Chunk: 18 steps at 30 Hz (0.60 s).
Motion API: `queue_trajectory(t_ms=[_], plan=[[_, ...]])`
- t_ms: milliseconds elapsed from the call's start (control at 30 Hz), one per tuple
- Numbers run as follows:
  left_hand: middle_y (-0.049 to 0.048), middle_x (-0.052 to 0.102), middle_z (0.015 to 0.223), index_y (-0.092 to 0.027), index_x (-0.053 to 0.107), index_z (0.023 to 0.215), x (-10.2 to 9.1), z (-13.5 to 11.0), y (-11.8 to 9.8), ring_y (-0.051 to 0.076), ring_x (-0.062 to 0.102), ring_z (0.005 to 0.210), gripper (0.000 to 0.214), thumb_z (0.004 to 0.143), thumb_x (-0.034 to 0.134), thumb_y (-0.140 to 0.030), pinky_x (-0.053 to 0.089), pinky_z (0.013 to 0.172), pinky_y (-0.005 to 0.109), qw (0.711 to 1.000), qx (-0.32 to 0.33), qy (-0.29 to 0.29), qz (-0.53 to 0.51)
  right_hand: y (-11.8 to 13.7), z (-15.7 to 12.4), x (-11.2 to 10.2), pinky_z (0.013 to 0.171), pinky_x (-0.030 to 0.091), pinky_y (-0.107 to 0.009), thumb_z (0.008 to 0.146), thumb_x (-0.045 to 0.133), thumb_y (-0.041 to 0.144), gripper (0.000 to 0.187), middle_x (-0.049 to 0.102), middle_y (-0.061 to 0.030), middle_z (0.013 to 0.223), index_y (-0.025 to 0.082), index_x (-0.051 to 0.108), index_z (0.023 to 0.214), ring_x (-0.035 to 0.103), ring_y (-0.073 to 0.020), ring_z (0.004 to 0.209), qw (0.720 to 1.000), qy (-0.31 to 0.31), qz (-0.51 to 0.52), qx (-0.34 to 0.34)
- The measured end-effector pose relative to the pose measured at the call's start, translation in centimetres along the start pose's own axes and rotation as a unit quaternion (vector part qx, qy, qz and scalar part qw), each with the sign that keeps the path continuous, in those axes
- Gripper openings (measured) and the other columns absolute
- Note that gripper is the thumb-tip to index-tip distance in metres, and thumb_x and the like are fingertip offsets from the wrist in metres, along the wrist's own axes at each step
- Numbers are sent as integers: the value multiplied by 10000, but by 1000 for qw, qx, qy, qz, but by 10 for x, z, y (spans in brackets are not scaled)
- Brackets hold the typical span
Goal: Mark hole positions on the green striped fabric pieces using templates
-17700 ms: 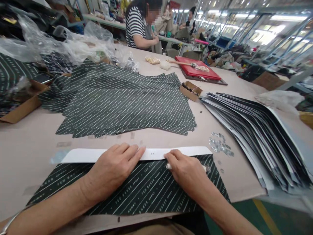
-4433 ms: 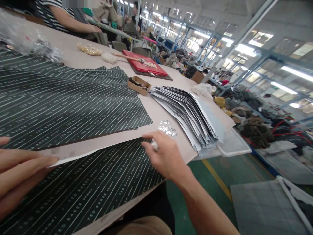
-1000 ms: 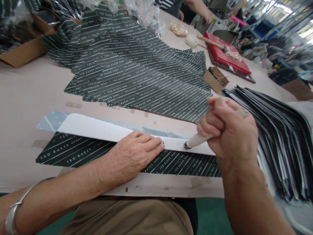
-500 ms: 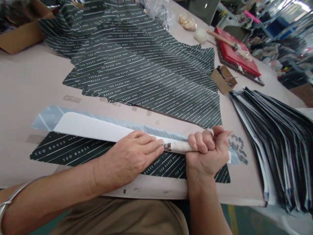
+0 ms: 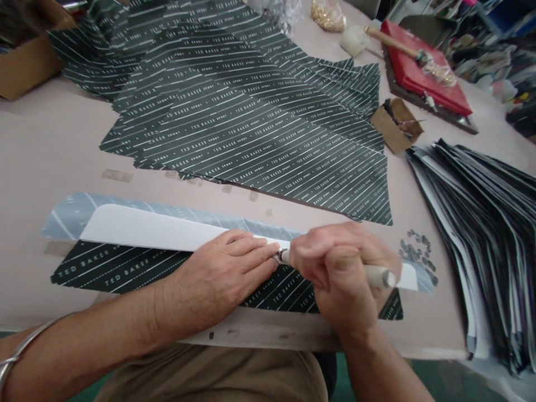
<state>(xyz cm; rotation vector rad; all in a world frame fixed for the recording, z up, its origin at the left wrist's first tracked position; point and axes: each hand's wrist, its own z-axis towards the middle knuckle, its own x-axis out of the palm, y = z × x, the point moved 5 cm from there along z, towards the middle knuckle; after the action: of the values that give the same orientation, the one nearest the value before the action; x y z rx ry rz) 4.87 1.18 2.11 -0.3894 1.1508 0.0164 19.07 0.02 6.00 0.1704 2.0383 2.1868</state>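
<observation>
Seemingly mid-job — white strip laid along dark panel on counter. Right hand: grip clenched round white-handled tool, tip against strip. Left hand rests on strip, grip unclear. Patterned stack beyond — no strips visible, likely undone.

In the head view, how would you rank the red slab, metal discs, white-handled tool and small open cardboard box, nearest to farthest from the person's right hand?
Starting at the right hand:
1. White-handled tool: gripped in it.
2. Metal discs: scattered to its right.
3. Small open cardboard box: farther away, beyond the discs.
4. Red slab: farthest, up beyond the box.
</observation>
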Motion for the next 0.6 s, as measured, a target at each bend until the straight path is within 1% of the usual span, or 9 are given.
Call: queue_trajectory(t_ms=[67, 100, 133, 233, 300, 400, 467, 533, 600], plan=[[73, 693, 1187, -116, 603, 1222, -1, -1, 1, 211, 615, 1060, 317, 1051, 337, -127, 518, 936, 377, 1000, -13, -10, -17, 5, 4, 7, 476, 469, -307, 927, 631, 516, 306, 551, 4, 576, 264, 741, 792, 542, -153, 501, 998, 33, -31, -52], [74, 697, 1148, -128, 609, 1203, -1, -1, 2, 209, 624, 1034, 318, 1052, 330, -138, 528, 918, 374, 1000, -18, -8, -23, 8, 8, 9, 468, 459, -301, 935, 634, 477, 285, 562, 2, 584, 252, 745, 800, 529, -146, 488, 996, 32, -34, -81], [76, 698, 1124, -133, 612, 1193, 0, -1, 2, 210, 628, 1025, 313, 1048, 336, -141, 535, 910, 372, 1000, -19, -3, -25, 7, 12, 11, 454, 439, -290, 947, 625, 459, 278, 548, 13, 569, 247, 744, 812, 504, -136, 467, 995, 37, -37, -88], [90, 687, 1152, -125, 591, 1243, 1, -2, 1, 221, 623, 1073, 299, 1007, 409, -112, 540, 932, 377, 1000, -11, 20, 0, 4, 30, 17, 406, 347, -259, 980, 572, 491, 326, 420, 64, 483, 238, 724, 842, 398, -108, 406, 996, 43, -34, -65], [91, 673, 1193, -124, 571, 1281, 2, -3, 1, 226, 618, 1089, 339, 965, 456, -82, 535, 954, 386, 999, -5, 35, 15, 6, 39, 24, 419, 333, -250, 986, 558, 505, 340, 385, 75, 484, 237, 711, 842, 382, -101, 418, 996, 51, -51, -55], [70, 682, 1121, -143, 587, 1244, 6, -5, 2, 237, 626, 1037, 354, 914, 489, -62, 538, 945, 405, 999, -2, 49, 23, 16, 46, 40, 487, 379, -247, 989, 561, 446, 317, 441, 62, 538, 225, 698, 807, 433, -95, 482, 988, 83, -102, -78], [61, 685, 1060, -159, 592, 1225, 7, -5, 3, 239, 632, 989, 358, 899, 479, -61, 548, 898, 401, 999, -6, 35, 23, 21, 47, 52, 540, 409, -243, 990, 556, 396, 308, 490, 55, 570, 213, 685, 779, 474, -91, 527, 981, 105, -138, -89], [67, 684, 1096, -173, 591, 1225, 8, -5, 2, 245, 631, 1034, 372, 894, 464, -61, 547, 899, 394, 1000, -7, 15, 23, 23, 45, 60, 580, 420, -240, 987, 550, 369, 302, 532, 49, 597, 206, 673, 764, 501, -91, 562, 971, 123, -182, -90], [68, 678, 1185, -181, 595, 1224, 8, -4, 1, 247, 607, 1148, 386, 886, 463, -51, 531, 961, 387, 999, -8, 10, 29, 22, 42, 65, 600, 417, -242, 989, 539, 363, 304, 578, 40, 633, 206, 664, 761, 520, -94, 589, 960, 140, -225, -90]])
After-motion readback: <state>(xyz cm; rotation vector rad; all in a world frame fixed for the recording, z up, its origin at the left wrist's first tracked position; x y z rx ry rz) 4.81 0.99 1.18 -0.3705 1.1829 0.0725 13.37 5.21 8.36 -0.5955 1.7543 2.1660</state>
